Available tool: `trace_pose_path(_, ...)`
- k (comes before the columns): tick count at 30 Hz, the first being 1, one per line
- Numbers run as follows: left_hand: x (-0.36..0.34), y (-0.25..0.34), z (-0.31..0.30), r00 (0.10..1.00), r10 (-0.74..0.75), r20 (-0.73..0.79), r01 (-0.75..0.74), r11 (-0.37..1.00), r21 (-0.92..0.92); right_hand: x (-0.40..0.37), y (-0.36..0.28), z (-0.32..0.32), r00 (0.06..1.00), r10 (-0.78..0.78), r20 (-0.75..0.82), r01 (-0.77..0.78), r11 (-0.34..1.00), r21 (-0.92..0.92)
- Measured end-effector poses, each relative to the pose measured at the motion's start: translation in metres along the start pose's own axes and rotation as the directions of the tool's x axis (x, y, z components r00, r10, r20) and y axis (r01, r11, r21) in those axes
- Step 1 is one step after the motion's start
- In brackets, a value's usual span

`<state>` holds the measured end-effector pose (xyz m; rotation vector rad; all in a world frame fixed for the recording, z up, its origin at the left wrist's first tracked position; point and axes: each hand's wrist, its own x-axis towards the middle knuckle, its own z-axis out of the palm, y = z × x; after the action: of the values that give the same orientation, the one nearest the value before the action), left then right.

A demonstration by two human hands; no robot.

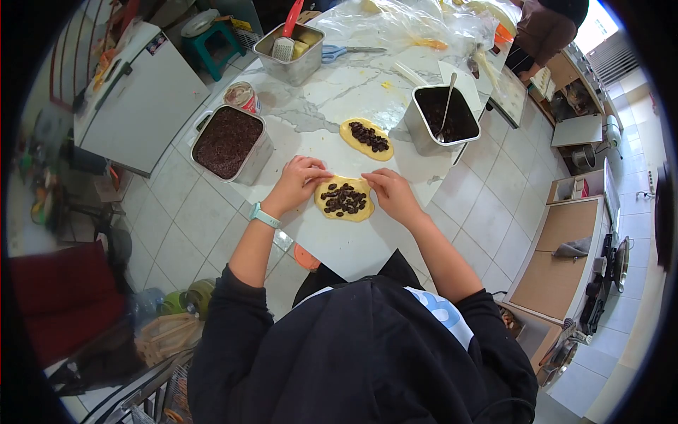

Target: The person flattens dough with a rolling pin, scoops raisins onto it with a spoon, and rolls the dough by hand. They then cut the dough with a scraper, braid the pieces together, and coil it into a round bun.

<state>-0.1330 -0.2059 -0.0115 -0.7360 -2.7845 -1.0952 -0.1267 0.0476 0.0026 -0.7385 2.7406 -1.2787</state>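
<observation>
A flattened piece of yellow dough [370, 203] lies on the tabletop in front of me, with dark raisins [344, 200] scattered over its middle. My left hand [298, 182] pinches the dough's upper left edge, thumb and fingertips together. On the opposite side, my right hand [393, 196] grips the upper right edge in the same way. Just beyond them rests a second oval of dough [347, 136], also topped with raisins. To the right stands a metal container [424, 134] of dark contents with a spoon [448, 99] in it.
At left, a metal tin [256, 152] holds dark brown crumbly filling, beside an open can [242, 97]. Farther back are a tin with a red-handled grater [284, 48], blue scissors [335, 52] and plastic bags [402, 28]. Another person [549, 32] stands at the back right.
</observation>
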Motion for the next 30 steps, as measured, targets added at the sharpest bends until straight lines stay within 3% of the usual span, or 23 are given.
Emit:
trace_pose_path(1, -0.002, 0.001, -0.001, 1.0, 0.001, 0.0, -0.001, 1.0, -0.001, 0.0, -0.002, -0.001, 0.997, 0.071, -0.012, -0.071, 0.996, 0.063)
trace_pose_path(5, -0.003, -0.002, -0.002, 0.998, 0.036, -0.042, -0.036, 0.999, 0.004, -0.008, 0.009, 0.005, 0.999, 0.036, -0.035, -0.035, 0.999, 0.021)
trace_pose_path(7, -0.006, -0.004, -0.003, 0.996, 0.047, -0.08, -0.049, 0.998, -0.03, -0.007, 0.012, 0.001, 0.971, 0.235, -0.049, -0.219, 0.95, 0.221)
trace_pose_path(8, -0.008, -0.005, -0.004, 0.999, -0.005, -0.051, -0.001, 0.993, -0.115, -0.009, 0.013, 0.0, 0.971, 0.233, -0.052, -0.216, 0.951, 0.221)
trace_pose_path(10, -0.012, 0.001, -0.004, 0.998, -0.057, -0.015, 0.053, 0.978, -0.201, -0.017, 0.015, 0.002, 0.999, 0.047, -0.007, -0.046, 0.994, 0.097)
trace_pose_path(11, -0.015, 0.012, -0.005, 0.994, -0.004, -0.109, -0.01, 0.992, -0.127, -0.023, 0.01, 0.001, 0.999, 0.052, -0.003, -0.052, 0.994, 0.099)
trace_pose_path(12, -0.02, 0.02, -0.005, 0.978, 0.057, -0.199, -0.067, 0.997, -0.046, -0.03, 0.004, 0.0, 0.996, -0.052, -0.072, 0.054, 0.998, 0.026)
trace_pose_path(13, -0.03, 0.026, -0.004, 0.978, 0.056, -0.199, -0.067, 0.997, -0.046, -0.033, -0.002, -0.003, 0.977, -0.167, -0.133, 0.161, 0.985, -0.056)
trace_pose_path(14, -0.042, 0.034, -0.003, 0.98, 0.106, -0.166, -0.123, 0.988, -0.097, -0.037, -0.007, -0.003, 0.977, -0.168, -0.131, 0.162, 0.985, -0.056)
trace_pose_path(17, -0.058, 0.04, 0.009, 0.98, 0.166, -0.107, -0.177, 0.979, -0.103, -0.048, -0.021, 0.007, 0.942, -0.333, 0.038, 0.335, 0.94, -0.07)
trace_pose_path(20, -0.053, 0.04, 0.014, 0.971, 0.215, -0.103, -0.216, 0.976, -0.002, -0.043, -0.01, 0.02, 0.941, -0.335, 0.036, 0.337, 0.929, -0.152)
trace_pose_path(22, -0.052, 0.04, 0.015, 0.959, 0.277, -0.052, -0.265, 0.95, 0.168, -0.044, -0.008, 0.023, 0.936, -0.35, 0.031, 0.349, 0.915, -0.203)
trace_pose_path(25, -0.052, 0.035, 0.018, 0.958, 0.284, -0.042, -0.27, 0.941, 0.204, -0.045, -0.01, 0.026, 0.938, -0.346, -0.029, 0.329, 0.913, -0.24)
trace_pose_path(29, -0.052, 0.045, 0.019, 0.978, 0.15, -0.147, -0.146, 0.989, 0.035, -0.047, -0.019, 0.02, 0.951, -0.296, -0.088, 0.277, 0.943, -0.185)
trace_pose_path(30, -0.049, 0.048, 0.018, 0.982, 0.051, -0.181, -0.06, 0.997, -0.047, -0.046, -0.018, 0.022, 0.952, -0.292, -0.092, 0.272, 0.944, -0.186)
